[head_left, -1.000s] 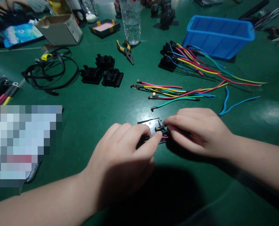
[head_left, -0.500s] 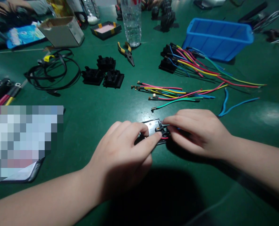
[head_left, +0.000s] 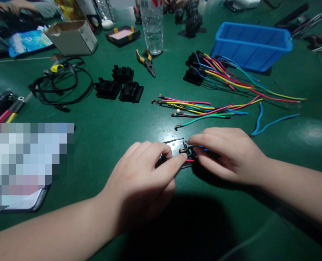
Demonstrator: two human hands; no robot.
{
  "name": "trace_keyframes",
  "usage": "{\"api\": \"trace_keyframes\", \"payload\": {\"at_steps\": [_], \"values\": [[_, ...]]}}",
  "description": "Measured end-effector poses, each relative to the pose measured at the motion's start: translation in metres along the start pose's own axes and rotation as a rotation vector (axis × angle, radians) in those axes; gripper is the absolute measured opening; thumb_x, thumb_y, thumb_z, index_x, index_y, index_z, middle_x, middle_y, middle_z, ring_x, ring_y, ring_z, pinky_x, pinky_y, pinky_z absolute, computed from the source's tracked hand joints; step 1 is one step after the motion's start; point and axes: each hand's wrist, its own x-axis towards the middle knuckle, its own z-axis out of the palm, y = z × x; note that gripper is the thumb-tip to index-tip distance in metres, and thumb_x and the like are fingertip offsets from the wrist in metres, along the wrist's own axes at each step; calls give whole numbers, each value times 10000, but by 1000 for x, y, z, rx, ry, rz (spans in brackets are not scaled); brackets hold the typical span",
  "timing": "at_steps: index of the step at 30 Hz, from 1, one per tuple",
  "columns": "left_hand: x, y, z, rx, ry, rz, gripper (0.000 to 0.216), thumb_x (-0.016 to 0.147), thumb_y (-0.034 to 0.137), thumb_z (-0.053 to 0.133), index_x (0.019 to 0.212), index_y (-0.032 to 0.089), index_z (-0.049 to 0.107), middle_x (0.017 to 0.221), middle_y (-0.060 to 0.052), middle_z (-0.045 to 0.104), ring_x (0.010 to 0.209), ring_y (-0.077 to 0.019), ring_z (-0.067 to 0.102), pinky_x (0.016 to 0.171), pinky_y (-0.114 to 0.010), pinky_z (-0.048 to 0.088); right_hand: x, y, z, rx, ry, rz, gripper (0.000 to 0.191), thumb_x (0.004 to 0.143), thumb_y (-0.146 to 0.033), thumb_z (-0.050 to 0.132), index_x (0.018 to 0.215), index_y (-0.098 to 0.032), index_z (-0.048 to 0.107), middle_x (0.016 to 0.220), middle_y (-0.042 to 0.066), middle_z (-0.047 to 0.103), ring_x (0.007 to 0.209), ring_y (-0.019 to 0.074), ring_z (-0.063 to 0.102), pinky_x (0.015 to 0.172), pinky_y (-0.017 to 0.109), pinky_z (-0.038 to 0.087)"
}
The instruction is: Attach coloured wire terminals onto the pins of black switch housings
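Both hands' grip pinches the black connector on open green table.

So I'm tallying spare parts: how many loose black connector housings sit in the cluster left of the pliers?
3: one housing at the back, one at front left, one at front right, all touching in a cluster on the green table. Others may be hidden behind them.

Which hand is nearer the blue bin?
Right. The right hand lies below the blue bin, on the same side of the table; the left hand sits farther off, lower and to the left.
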Motion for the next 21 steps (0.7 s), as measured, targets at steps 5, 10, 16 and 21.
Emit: {"api": "trace_keyframes", "payload": {"at_steps": [5, 10, 16, 21], "values": [[0, 0, 1, -15, 3, -20, 362, 805, 117, 524, 1138, 195, 643, 953, -92, 636, 746, -219, 550, 633, -358, 432, 0, 1, -1, 16, 29, -9, 185, 873, -171, 470, 1017, -154, 585, 797, 53, 626, 704, 173, 553, 613, 294, 422], [-2, -1, 0, -36, -18, -17, 373, 817, 134, 521, 1168, 197, 628, 976, -96, 630, 761, -223, 549, 642, -369, 434, 0, 0, -4, 25, 88, -55, 161, 875, -131, 436, 936, -211, 562, 882, 79, 648, 804, 192, 587, 676, 319, 468], [-2, -1, 0, -47, -12, -7, 360, 829, 134, 514, 1169, 189, 620, 979, -100, 633, 775, -219, 555, 648, -366, 438, -2, -1, -4, 29, 98, -59, 151, 876, -107, 439, 842, -227, 524, 879, 71, 619, 807, 185, 576, 670, 322, 464], [-2, -2, 2, -35, -1, 7, 361, 822, 125, 529, 1165, 189, 620, 984, -105, 633, 771, -219, 557, 640, -369, 447, -2, -1, -3, 24, 106, -66, 145, 869, -91, 454, 840, -223, 508, 877, 69, 611, 800, 183, 574, 669, 319, 460]]}}
